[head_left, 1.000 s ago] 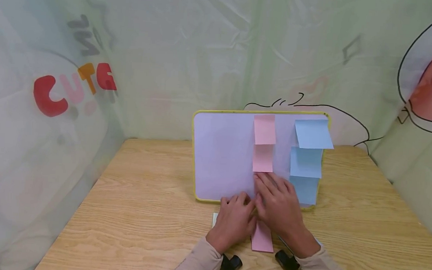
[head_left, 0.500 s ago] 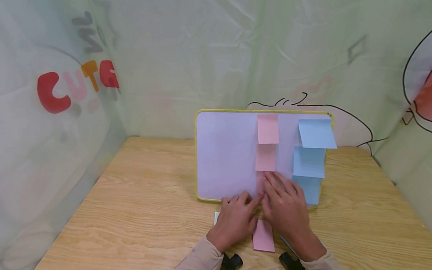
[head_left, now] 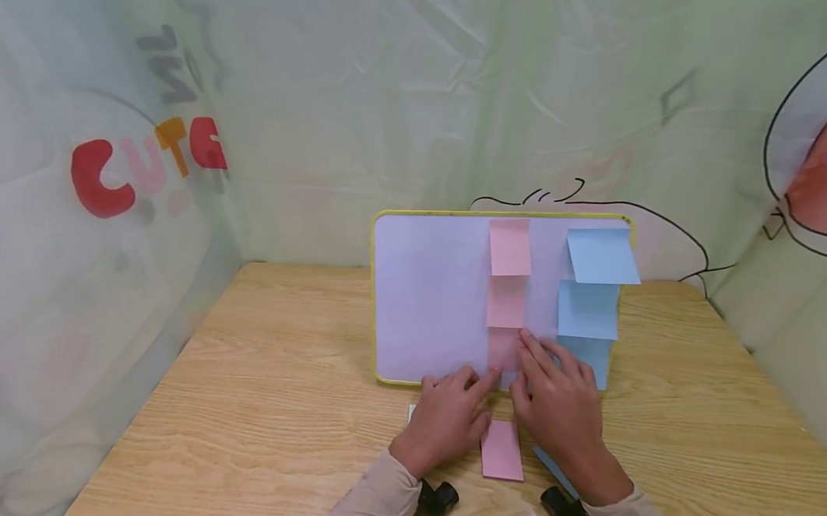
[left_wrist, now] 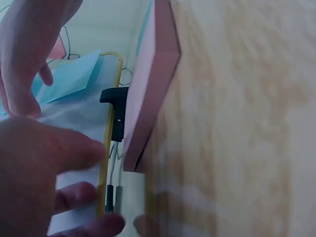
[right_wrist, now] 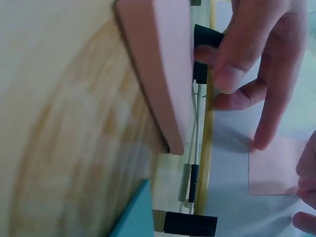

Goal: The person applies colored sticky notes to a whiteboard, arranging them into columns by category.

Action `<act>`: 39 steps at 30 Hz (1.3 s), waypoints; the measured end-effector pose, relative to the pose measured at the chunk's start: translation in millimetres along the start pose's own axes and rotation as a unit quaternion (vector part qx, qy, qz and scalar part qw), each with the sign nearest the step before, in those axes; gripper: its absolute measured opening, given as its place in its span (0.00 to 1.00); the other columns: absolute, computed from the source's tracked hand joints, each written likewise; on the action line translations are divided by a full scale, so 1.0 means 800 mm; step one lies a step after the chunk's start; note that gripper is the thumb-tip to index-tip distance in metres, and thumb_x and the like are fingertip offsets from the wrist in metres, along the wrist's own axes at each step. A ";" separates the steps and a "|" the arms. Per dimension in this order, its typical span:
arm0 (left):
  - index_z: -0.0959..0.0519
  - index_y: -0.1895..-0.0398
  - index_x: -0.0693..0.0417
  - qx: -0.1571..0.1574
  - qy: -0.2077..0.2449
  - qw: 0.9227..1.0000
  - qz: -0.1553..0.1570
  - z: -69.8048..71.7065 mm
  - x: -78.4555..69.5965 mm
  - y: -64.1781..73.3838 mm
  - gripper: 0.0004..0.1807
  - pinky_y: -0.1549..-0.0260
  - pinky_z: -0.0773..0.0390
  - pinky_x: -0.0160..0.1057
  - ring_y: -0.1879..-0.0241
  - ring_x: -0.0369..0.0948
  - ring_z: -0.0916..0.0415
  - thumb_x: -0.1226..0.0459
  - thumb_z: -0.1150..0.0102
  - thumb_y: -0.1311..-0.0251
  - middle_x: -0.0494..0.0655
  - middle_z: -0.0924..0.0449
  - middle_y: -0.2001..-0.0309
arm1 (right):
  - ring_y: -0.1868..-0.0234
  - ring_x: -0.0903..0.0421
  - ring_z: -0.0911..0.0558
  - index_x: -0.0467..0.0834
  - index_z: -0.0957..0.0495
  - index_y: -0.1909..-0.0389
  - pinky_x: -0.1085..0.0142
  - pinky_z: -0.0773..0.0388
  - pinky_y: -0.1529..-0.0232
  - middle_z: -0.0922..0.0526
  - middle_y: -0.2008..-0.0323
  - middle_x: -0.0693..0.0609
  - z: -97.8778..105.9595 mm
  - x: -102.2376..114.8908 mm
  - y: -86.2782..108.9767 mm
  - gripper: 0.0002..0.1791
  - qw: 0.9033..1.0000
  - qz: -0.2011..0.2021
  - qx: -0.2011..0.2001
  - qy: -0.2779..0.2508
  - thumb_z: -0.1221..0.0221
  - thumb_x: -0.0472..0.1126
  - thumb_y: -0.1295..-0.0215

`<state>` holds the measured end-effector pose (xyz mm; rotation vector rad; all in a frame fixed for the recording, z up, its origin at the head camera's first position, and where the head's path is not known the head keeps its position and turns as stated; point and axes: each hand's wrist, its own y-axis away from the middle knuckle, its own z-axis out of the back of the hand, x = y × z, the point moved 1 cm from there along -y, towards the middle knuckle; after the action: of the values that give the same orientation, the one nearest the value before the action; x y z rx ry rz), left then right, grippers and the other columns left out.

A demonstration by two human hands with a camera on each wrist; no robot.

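Note:
A whiteboard (head_left: 426,290) with a yellow frame stands tilted on the table. Down its middle runs a column of pink sticky notes, the lowest pink note (head_left: 502,348) lying between both hands. My left hand (head_left: 447,417) touches that note's bottom edge with an extended index finger, seen also on the pink note (right_wrist: 276,165) in the right wrist view. Fingertips of my right hand (head_left: 560,402) rest along its right edge. Neither hand grips anything. On the table between the wrists lies a pink sticky-note pad (head_left: 502,450), whose thick side shows in the left wrist view.
Blue sticky notes (head_left: 588,309) hang in a column at the board's right side. A blue pad (head_left: 555,472) lies partly under the right wrist. Black clips (right_wrist: 190,223) and thin stand legs show at the board's lower edge. A pale item peeks out beside the left hand.
My right hand has slid right across the lowest pink note, uncovering most of it. The left index finger has straightened toward the note's bottom edge. The pink pad is more exposed.

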<state>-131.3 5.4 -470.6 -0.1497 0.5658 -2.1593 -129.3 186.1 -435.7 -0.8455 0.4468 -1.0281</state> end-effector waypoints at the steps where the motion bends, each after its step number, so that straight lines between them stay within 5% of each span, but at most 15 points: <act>1: 0.30 0.28 0.39 0.001 0.011 1.000 0.001 0.001 0.002 0.000 0.34 0.71 0.42 0.36 0.67 0.35 0.24 0.51 0.36 0.38 0.37 0.25 0.58 | 0.46 0.39 0.21 0.34 0.17 0.47 0.38 0.26 0.60 0.18 0.43 0.43 0.000 0.001 0.000 0.25 1.000 -0.003 0.000 -0.010 0.54 0.42 0.36; 6: 0.18 0.41 0.48 -0.025 0.115 0.993 0.004 0.008 0.013 0.000 0.20 0.68 0.30 0.29 0.67 0.32 0.21 0.58 0.37 0.37 0.38 0.18 0.62 | 0.49 0.40 0.19 0.33 0.15 0.50 0.40 0.24 0.60 0.16 0.47 0.43 0.003 0.007 -0.001 0.21 0.997 -0.011 -0.001 -0.071 0.47 0.38 0.39; 10: 0.14 0.52 0.56 -0.053 0.223 0.973 0.007 0.019 0.023 0.003 0.12 0.64 0.25 0.23 0.66 0.29 0.20 0.65 0.38 0.37 0.42 0.14 0.62 | 0.54 0.42 0.17 0.35 0.14 0.53 0.46 0.20 0.62 0.13 0.52 0.43 0.001 0.016 -0.002 0.17 0.993 -0.011 -0.001 -0.117 0.41 0.34 0.44; 14: 0.13 0.54 0.56 -0.055 0.268 0.962 0.018 0.033 0.041 0.013 0.10 0.62 0.24 0.26 0.64 0.30 0.21 0.66 0.40 0.34 0.42 0.14 0.61 | 0.60 0.47 0.15 0.37 0.13 0.57 0.52 0.18 0.67 0.12 0.59 0.45 -0.007 0.030 0.001 0.14 0.988 -0.002 0.012 -0.156 0.37 0.31 0.46; 25: 0.13 0.56 0.52 0.010 0.289 0.952 0.101 0.058 0.090 0.056 0.09 0.59 0.20 0.35 0.61 0.33 0.21 0.62 0.41 0.30 0.38 0.17 0.60 | 0.62 0.58 0.15 0.42 0.12 0.59 0.61 0.18 0.63 0.12 0.62 0.53 -0.026 0.069 0.005 0.08 0.956 -0.036 0.158 -0.243 0.35 0.33 0.38; 31: 0.12 0.58 0.49 0.055 0.270 0.954 0.117 0.059 0.102 0.064 0.10 0.58 0.21 0.36 0.60 0.33 0.21 0.59 0.43 0.28 0.36 0.16 0.60 | 0.56 0.57 0.16 0.44 0.13 0.54 0.59 0.19 0.57 0.13 0.57 0.55 -0.037 0.088 0.001 0.10 0.927 -0.010 0.249 -0.281 0.37 0.35 0.35; 35: 0.13 0.57 0.47 0.063 0.258 0.957 0.120 0.062 0.108 0.066 0.11 0.57 0.21 0.38 0.57 0.34 0.20 0.57 0.45 0.27 0.36 0.15 0.57 | 0.50 0.55 0.18 0.45 0.14 0.52 0.56 0.21 0.49 0.14 0.54 0.56 -0.043 0.101 0.000 0.11 0.902 -0.002 0.318 -0.291 0.38 0.39 0.33; 39: 0.13 0.57 0.48 0.063 0.252 0.958 0.121 0.066 0.115 0.069 0.11 0.57 0.21 0.39 0.57 0.34 0.20 0.58 0.45 0.27 0.36 0.15 0.57 | 0.45 0.54 0.21 0.44 0.15 0.50 0.54 0.23 0.45 0.16 0.49 0.53 -0.046 0.109 -0.002 0.13 0.890 0.009 0.355 -0.285 0.37 0.42 0.34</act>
<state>-131.4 -113.4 -457.3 0.5295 0.6882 -1.9808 -114.2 94.1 -452.2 -0.4326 -0.4148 -0.7844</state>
